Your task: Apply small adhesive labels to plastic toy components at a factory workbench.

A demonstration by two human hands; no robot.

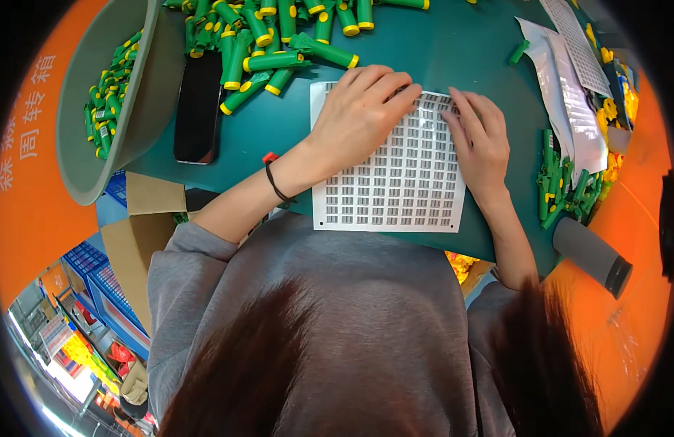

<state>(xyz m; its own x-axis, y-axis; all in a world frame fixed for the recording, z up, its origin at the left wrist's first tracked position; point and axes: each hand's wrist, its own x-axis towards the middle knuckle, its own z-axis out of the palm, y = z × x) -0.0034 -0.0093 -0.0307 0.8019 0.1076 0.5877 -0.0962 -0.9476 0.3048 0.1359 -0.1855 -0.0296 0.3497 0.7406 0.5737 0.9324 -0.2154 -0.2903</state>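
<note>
Just now, the left grip (362, 113) is arching palm-down over the upper part of a glossy white label sheet (388, 182), its fingers curling close together toward the far edge; whether the fingertips are pinching anything, I cannot tell. At the upper right corner, the right grip (482, 146) is bending inward with thumb and forefinger spread slightly apart, the thumb reaching over the printed surface. Between both, the smooth, rectangular sheet is lying flat on the dark green table (257, 138), near its front edge, showing tidy rows of small grey-black oblong labels and a round dark dot at each near corner. Around the left wrist, a thin black band (275, 178) with a red bead is circling.

Beyond the sheet, hard green plastic tubes (329, 51) with round yellow ends are sprawling in a loose heap. Left of them, a slab-like black smartphone (195, 109) is lying face up, its glass shining, and a curved grey-green basin (67, 124) is holding more green-and-yellow pieces. On the right, crinkled, shiny white plastic bags (562, 87) are lying near a cluster of slim green pieces (562, 189), and a matte grey cylinder (588, 251) with a black end is lying on its side.
</note>
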